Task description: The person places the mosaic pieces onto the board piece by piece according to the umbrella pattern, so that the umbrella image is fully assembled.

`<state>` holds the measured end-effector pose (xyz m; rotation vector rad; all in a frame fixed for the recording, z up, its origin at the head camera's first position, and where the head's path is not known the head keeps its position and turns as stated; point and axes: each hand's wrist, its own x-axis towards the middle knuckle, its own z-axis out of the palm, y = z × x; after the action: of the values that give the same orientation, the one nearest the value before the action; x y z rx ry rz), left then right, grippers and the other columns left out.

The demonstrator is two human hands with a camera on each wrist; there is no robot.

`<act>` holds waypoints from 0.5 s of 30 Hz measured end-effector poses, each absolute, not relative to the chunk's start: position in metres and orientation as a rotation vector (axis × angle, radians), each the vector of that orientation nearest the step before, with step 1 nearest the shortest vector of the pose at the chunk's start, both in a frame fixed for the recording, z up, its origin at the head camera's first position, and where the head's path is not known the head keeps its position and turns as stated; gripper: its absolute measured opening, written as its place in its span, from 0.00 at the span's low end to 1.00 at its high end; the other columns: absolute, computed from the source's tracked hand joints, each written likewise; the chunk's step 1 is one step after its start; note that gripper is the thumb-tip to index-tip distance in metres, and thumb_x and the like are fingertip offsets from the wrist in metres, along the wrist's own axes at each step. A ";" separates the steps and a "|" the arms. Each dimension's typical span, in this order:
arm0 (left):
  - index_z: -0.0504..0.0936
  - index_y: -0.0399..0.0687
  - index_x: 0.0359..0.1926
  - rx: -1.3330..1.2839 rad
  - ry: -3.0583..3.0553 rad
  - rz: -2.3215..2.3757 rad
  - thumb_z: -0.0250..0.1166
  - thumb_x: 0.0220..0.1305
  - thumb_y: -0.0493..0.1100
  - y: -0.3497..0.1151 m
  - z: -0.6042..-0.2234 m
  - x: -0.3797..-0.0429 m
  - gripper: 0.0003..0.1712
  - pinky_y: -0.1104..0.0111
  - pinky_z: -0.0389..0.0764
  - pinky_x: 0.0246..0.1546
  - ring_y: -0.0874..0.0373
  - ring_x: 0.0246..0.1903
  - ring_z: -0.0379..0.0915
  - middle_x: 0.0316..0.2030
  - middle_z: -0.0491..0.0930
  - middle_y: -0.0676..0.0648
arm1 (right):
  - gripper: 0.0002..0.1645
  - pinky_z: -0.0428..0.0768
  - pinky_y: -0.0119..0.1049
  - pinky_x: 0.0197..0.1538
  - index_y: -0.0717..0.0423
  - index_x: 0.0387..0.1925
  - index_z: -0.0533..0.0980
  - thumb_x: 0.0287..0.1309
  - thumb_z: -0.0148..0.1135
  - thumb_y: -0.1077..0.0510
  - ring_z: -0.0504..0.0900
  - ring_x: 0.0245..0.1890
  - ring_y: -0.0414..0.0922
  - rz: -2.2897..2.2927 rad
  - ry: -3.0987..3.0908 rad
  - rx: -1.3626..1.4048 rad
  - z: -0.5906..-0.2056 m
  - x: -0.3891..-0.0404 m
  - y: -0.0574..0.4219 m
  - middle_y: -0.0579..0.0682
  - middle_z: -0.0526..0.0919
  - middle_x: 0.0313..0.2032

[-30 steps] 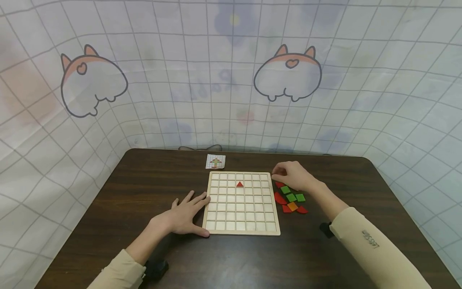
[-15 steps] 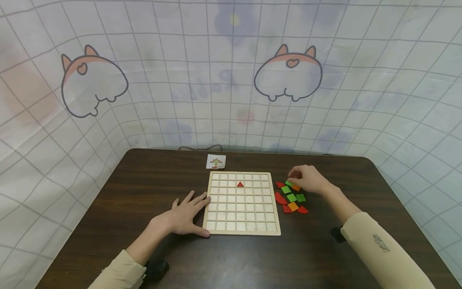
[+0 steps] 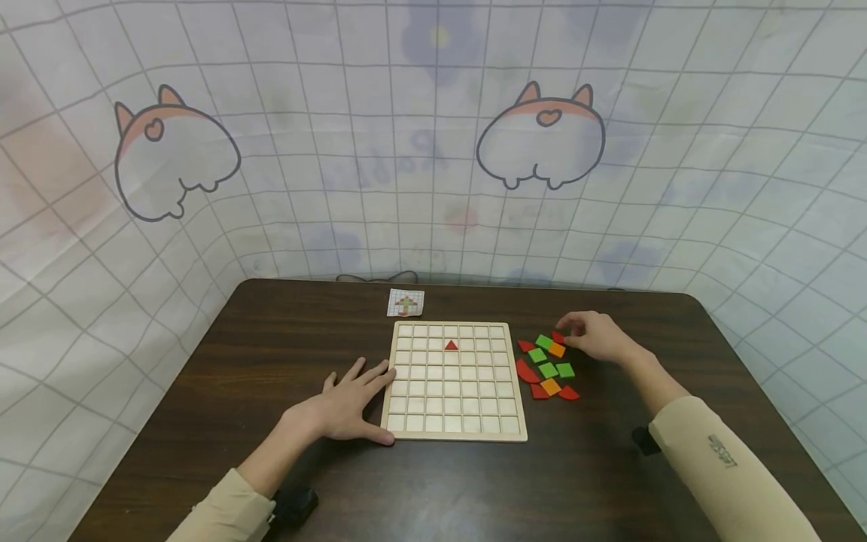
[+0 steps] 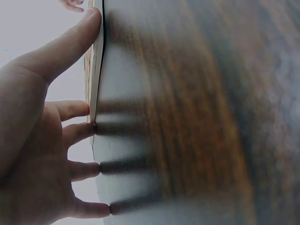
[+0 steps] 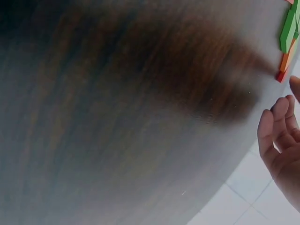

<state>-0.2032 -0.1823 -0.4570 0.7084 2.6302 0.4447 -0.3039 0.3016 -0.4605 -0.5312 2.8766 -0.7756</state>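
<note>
A pale wooden grid board lies on the table with one red triangle in an upper cell. My left hand rests with spread fingers along the board's left edge; its thumb touches the edge in the left wrist view. To the right of the board lies a loose group of flat red, green and orange tiles. At its far end my right hand hovers beside a small red tile, fingers loosely bent. In the right wrist view, that hand appears apart from the red tile.
A small card printed with a coloured grid picture lies behind the board. Green tiles, orange tiles and a larger red curved piece lie close together. A gridded cloth hangs behind the dark wooden table.
My right hand has moved rightward from the board's upper right corner, across the tiles, to their far right end, uncovering green, orange and red ones. The left hand stays in place.
</note>
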 end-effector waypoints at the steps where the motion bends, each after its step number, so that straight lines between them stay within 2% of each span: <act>1: 0.52 0.54 0.83 0.708 2.629 0.446 0.71 0.55 0.74 -0.182 -0.457 -0.203 0.64 0.25 0.40 0.65 0.36 0.79 0.29 0.82 0.44 0.47 | 0.15 0.70 0.41 0.31 0.64 0.54 0.80 0.67 0.65 0.64 0.71 0.25 0.46 -0.771 2.869 -0.529 -0.461 -0.305 0.302 0.50 0.77 0.30; 7: 0.52 0.55 0.83 0.708 2.631 0.448 0.71 0.55 0.73 -0.183 -0.459 -0.203 0.64 0.25 0.40 0.65 0.36 0.79 0.29 0.82 0.44 0.47 | 0.20 0.69 0.41 0.31 0.63 0.58 0.79 0.66 0.65 0.66 0.70 0.25 0.45 -0.739 2.846 -0.538 -0.462 -0.307 0.301 0.49 0.75 0.29; 15: 0.52 0.55 0.83 0.717 2.636 0.444 0.71 0.55 0.74 -0.183 -0.460 -0.204 0.64 0.25 0.40 0.65 0.37 0.79 0.29 0.82 0.43 0.48 | 0.19 0.69 0.40 0.31 0.63 0.57 0.81 0.65 0.65 0.67 0.70 0.24 0.45 -0.725 2.842 -0.562 -0.462 -0.308 0.299 0.49 0.75 0.27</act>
<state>-0.2037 -0.1827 -0.4597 0.7168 2.6362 0.4442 -0.3076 0.2993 -0.4622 -0.5615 2.8420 -0.7251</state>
